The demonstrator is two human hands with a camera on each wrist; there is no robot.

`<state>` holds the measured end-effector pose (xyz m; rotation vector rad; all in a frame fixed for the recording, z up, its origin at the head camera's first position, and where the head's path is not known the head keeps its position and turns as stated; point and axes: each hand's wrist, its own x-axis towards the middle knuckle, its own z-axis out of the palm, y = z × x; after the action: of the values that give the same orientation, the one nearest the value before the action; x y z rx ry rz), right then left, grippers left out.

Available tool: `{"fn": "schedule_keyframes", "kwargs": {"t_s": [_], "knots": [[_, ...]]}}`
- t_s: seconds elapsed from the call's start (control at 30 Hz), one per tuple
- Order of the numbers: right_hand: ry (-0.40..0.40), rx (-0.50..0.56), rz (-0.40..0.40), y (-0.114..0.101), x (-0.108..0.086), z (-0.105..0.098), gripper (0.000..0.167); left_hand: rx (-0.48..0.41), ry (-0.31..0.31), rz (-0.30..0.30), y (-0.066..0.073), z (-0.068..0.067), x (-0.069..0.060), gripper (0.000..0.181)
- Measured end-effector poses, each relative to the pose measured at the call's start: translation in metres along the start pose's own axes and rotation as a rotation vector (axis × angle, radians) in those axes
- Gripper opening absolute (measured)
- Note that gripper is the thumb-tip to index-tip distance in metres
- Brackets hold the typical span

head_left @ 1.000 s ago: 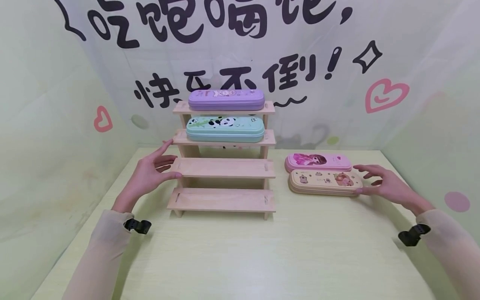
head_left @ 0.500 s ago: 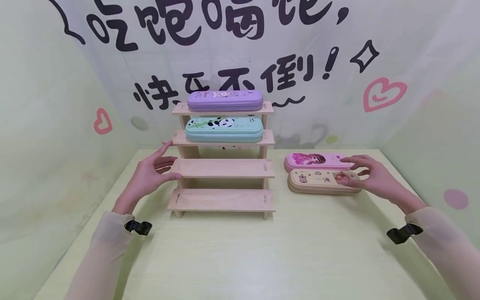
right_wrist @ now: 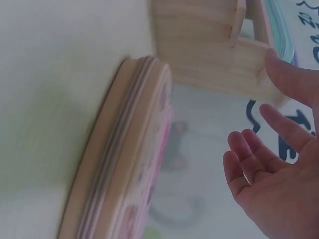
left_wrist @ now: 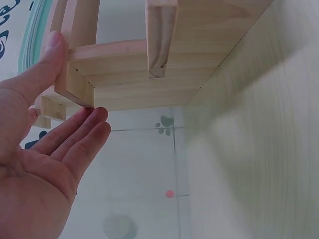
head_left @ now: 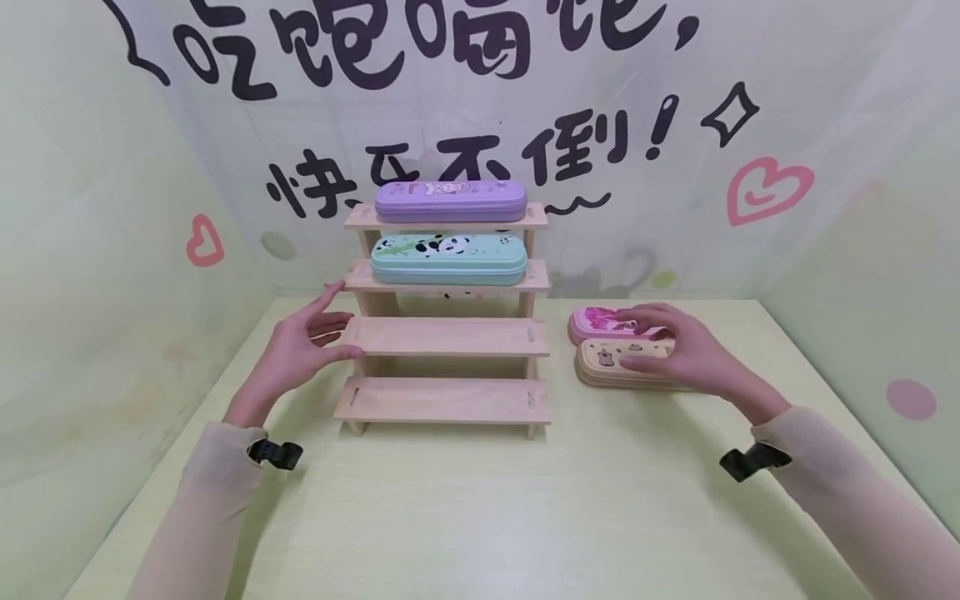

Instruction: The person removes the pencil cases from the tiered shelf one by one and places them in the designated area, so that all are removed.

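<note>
A tiered wooden display stand (head_left: 448,335) stands left of the table's middle. My left hand (head_left: 288,352) holds its left side, with the thumb (left_wrist: 54,42) on a step's edge and other fingertips by its end. A purple pencil case (head_left: 452,202) lies on the top step, and a mint panda pencil case (head_left: 450,260) on the step below. On the table to the right lie a pink pencil case (head_left: 582,327) and, in front of it, a cream pencil case (head_left: 600,372). Above these two hovers my right hand (head_left: 686,350), fingers spread and holding nothing; it partly hides both.
The two lower steps (head_left: 442,400) bear no cases. A pale table (head_left: 480,517) runs under everything. Behind it hangs a white printed backdrop (head_left: 645,233), and pale walls close in the left and right sides.
My right hand has moved left, from the right ends of the pink and cream pencil cases to above their middle. The left hand stays at the stand, and the cases lie where they were.
</note>
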<state>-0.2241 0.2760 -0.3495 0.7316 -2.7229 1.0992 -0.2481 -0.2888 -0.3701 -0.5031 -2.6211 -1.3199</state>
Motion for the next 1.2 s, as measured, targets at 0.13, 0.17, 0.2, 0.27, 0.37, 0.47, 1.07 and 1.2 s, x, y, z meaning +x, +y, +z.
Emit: {"fn": "schedule_keyframes", "kwargs": {"t_s": [0.13,0.17,0.2,0.27,0.37,0.47,1.07,1.2], "knots": [[-0.010,0.011,-0.018,-0.016,0.014,0.009,0.064,-0.005,-0.001,0.000,0.000,0.000,-0.001,0.110],[-0.017,0.018,-0.019,-0.019,0.017,0.011,0.064,-0.007,-0.001,0.000,0.000,0.000,-0.001,0.110],[-0.024,0.026,-0.021,-0.022,0.021,0.013,0.064,-0.008,-0.001,0.000,0.000,0.000,-0.001,0.110],[-0.047,0.040,-0.004,-0.028,0.028,0.016,0.064,-0.008,0.000,-0.001,0.000,0.000,-0.001,0.110],[-0.057,0.061,0.030,-0.036,0.039,0.019,0.066,-0.006,0.001,0.001,0.001,0.000,-0.001,0.108],[-0.067,0.079,0.039,-0.046,0.052,0.019,0.068,-0.006,0.003,0.006,0.002,0.000,-0.001,0.107],[-0.028,0.104,-0.005,-0.077,0.122,0.033,0.079,0.000,0.000,0.009,-0.001,0.000,-0.003,0.107],[-0.020,0.095,-0.007,-0.079,0.132,0.036,0.078,-0.002,0.000,0.005,0.000,0.000,-0.002,0.107]]}}
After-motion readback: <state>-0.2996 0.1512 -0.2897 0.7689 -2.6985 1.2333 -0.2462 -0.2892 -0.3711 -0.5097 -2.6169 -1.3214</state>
